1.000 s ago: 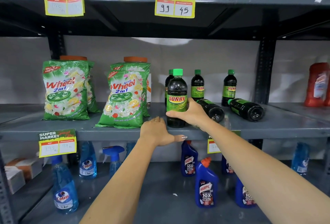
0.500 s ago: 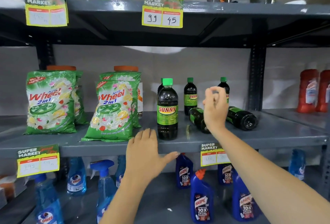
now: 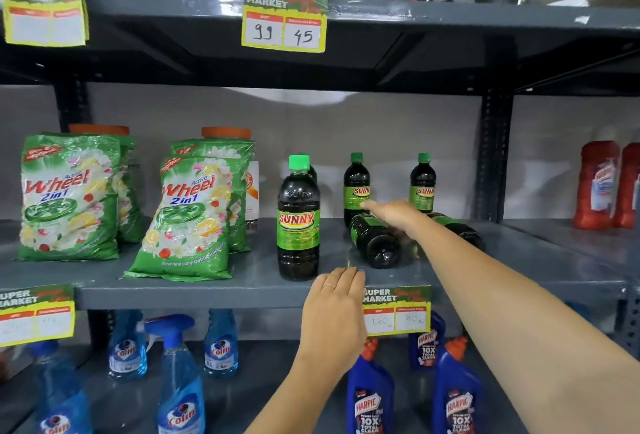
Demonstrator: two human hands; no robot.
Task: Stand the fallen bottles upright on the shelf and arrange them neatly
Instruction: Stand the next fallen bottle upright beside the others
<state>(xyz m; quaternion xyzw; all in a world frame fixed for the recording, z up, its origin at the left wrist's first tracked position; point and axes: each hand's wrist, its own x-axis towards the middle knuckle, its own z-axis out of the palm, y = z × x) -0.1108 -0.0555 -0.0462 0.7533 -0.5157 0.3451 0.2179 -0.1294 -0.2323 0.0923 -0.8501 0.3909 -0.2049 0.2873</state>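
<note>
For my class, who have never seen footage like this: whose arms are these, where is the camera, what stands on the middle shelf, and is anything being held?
There is no machine here. A person wears a camera on the head, so you see their own two bare arms reaching forward.

On the grey middle shelf one Sunny bottle stands upright at the front, more stand behind, and two lie fallen: the nearer fallen bottle and another partly hidden by the arm. Green Wheel detergent bags stand to the left.

The right hand reaches over the nearer fallen bottle, not gripping it. The left hand rests at the shelf edge, empty.
</note>
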